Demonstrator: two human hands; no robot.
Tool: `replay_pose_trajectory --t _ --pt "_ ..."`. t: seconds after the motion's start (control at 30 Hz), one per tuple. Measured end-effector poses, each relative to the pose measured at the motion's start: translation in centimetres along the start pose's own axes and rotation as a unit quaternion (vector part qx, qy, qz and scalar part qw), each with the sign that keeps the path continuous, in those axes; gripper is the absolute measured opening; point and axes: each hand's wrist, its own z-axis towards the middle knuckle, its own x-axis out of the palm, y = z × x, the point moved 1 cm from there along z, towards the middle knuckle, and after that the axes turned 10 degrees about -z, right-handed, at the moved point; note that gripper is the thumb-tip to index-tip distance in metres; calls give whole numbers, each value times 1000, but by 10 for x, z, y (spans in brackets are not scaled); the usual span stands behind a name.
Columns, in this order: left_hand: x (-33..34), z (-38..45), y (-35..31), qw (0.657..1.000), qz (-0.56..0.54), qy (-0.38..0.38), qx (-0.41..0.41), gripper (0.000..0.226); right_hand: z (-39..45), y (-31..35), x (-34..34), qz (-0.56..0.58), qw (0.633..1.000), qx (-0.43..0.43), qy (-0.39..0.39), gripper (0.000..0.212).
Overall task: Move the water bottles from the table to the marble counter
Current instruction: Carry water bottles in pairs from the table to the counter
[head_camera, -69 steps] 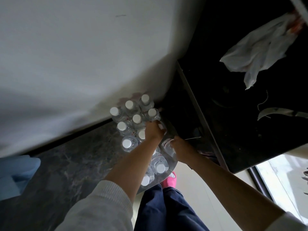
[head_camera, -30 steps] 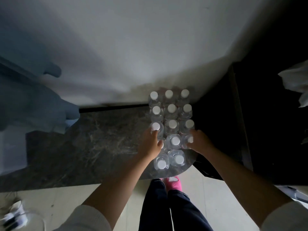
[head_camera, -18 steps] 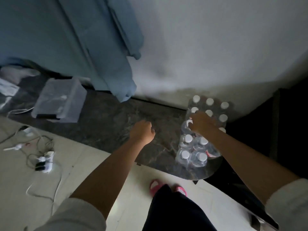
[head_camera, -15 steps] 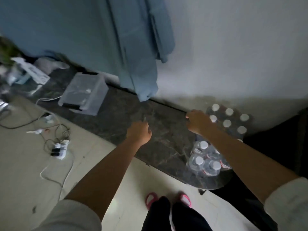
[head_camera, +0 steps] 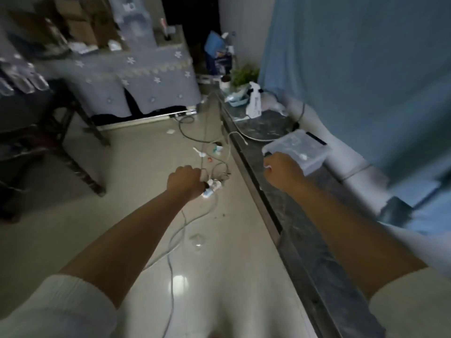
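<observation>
Both my hands hang in the air with nothing in them. My left hand [head_camera: 186, 184] is a loose fist over the floor. My right hand [head_camera: 283, 172] is also curled shut, just above the front edge of the dark marble counter [head_camera: 300, 254] that runs along the right. Several clear water bottles [head_camera: 23, 80] show, blurred, on the dark wooden table [head_camera: 36, 123] at the far left. The bottle pack on the counter is out of view.
A clear lidded plastic box [head_camera: 299, 147] sits on the counter just beyond my right hand. Further along are a spray bottle [head_camera: 253, 103] and a small plant [head_camera: 244, 75]. A power strip and cables [head_camera: 212, 185] lie on the floor. A blue curtain [head_camera: 353, 69] hangs on the right.
Both hands have let go of the bottle pack on the counter and pulled away. My view has swung left, so the pack is gone from sight and the table with bottles appears.
</observation>
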Motion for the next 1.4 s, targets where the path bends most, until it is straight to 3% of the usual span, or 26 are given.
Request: replay_pose_trajectory --t 0.17,0.37,0.77,1.13,1.4 --pt "-48 12 143 994 -2 -38 -104 39 76 133 -5 13 995 -100 -4 25" --pt "-90 23 279 967 -54 -83 -236 35 156 275 -6 10 982 -189 -7 36" --pt "-200 122 476 909 -84 -175 -368 36 355 519 -13 5 936 -351 -12 39" --pt "-281 197 649 863 -83 -236 -438 33 490 732 -16 21 900 -436 -15 33" --pt "-348 257 817 876 -63 -249 -408 34 580 888 -11 25 917 -398 -23 36"
